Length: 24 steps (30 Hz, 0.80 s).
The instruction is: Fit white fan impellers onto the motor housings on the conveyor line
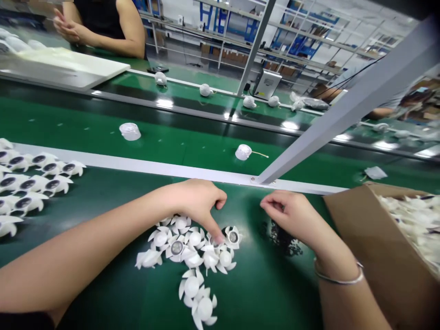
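Observation:
My left hand (201, 204) reaches over a loose heap of small white fan blades (193, 238) on the green bench. Its thumb and forefinger are apart, and the thumb tip is at the heap, by a fan blade whose dark round hub faces up (233, 236). The other fingers are hidden behind the hand. My right hand (292, 213), with a bracelet on the wrist, is above a small scatter of black parts (285, 240). Its thumb and fingertips are pinched together; whatever may be between them is hidden.
Rows of fan blades (27, 183) stand at left, hubs up. A cardboard box (360, 229) of white parts is at right. Beyond a white rail (154, 171), a green belt carries wrapped white parts (243, 152). A slanted post (330, 114) rises there. A person (103, 27) sits opposite.

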Tool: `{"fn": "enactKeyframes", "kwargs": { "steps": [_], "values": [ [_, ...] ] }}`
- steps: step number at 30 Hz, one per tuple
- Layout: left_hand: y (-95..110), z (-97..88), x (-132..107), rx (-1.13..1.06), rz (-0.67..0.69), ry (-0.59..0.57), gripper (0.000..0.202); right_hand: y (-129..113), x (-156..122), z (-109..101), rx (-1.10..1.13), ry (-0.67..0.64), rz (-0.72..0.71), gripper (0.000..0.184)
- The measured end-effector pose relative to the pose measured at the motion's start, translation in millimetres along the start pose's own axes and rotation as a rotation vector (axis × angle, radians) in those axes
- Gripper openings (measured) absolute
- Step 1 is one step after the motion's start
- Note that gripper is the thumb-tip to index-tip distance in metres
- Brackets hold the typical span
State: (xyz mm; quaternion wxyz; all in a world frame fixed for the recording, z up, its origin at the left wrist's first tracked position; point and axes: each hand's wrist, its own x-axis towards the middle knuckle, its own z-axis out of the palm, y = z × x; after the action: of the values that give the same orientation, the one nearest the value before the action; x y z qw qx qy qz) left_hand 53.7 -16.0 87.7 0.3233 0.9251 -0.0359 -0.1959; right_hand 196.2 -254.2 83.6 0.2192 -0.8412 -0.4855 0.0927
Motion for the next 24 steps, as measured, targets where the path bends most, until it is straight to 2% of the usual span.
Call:
{"fn": "enactKeyframes", "kwargs": {
  "steps": [1,3,6,9,12,18,22,24],
  "values": [
    [3,2.2,0,0.038,-0.023,0.013,0.070,1,-3,-4,0.011,-0.095,0.001,0.022],
    [3,4.2,3,0.046,-0.057,0.018,0.067,4,-8,-6,0.023,-0.206,-0.016,0.023],
    [-9,2.1,10,-0.097,-0.069,-0.015,0.053,9,-12,-2,0.003,-0.253,-0.042,0.025],
    [-25,-1.3,16,-0.265,-0.068,-0.044,0.044,12,-14,2,-0.045,-0.261,-0.064,0.029],
    [-33,-1.7,19,-0.355,-0.070,-0.075,0.045,9,-16,6,-0.130,-0.245,-0.061,0.031],
    [-29,-0.8,17,-0.376,-0.063,-0.067,0.046,-12,-20,23,-0.484,-0.156,0.093,0.025],
    [-27,-2.4,13,-0.353,0.039,-0.066,0.061,-21,-20,31,-0.612,-0.134,0.158,0.021],
    [-27,-1.8,12,-0.324,0.101,-0.054,0.056,-19,-18,30,-0.614,-0.126,0.158,0.021]
  ]
}}
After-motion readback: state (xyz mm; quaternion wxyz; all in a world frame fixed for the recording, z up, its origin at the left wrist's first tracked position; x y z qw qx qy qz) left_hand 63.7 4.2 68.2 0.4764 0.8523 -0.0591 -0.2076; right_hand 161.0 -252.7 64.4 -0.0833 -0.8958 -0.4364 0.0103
